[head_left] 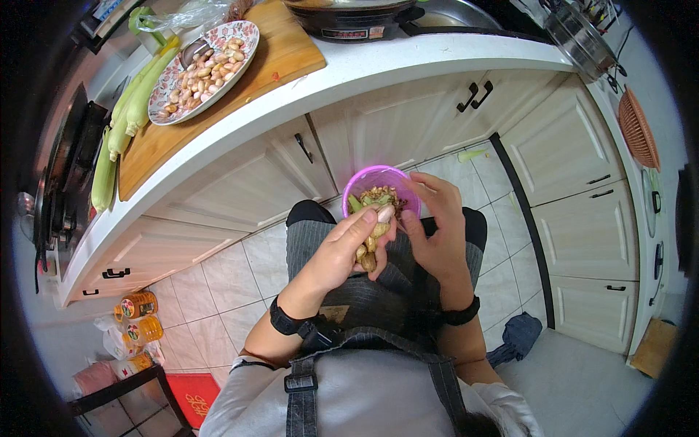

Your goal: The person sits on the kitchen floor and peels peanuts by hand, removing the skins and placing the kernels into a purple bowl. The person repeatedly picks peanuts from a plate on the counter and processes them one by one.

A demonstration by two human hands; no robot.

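Note:
My left hand (pixel 349 246) is closed around several peanuts in their shells (pixel 369 246). At its thumb and fingertips sits a pale peanut kernel (pixel 385 213) in a broken shell. To the right, my right hand (pixel 439 224) has its fingers apart with nothing visible between them, close to the rim of a pink-purple bin (pixel 355 183). That bin stands in front of my knees, below both hands. Inside it lie peanut shells (pixel 385 195) and green plant scraps (pixel 355 204). My left hand partly covers its near side.
On the counter (pixel 393 57), a wooden cutting board (pixel 289 46) bears a patterned plate (pixel 240 82) of shelled peanuts (pixel 205 79) and long pale green vegetables (pixel 144 93). A dark pan (pixel 349 19) sits farther back. Cabinets (pixel 393 114) front me; oil bottles (pixel 139 305) stand at lower left.

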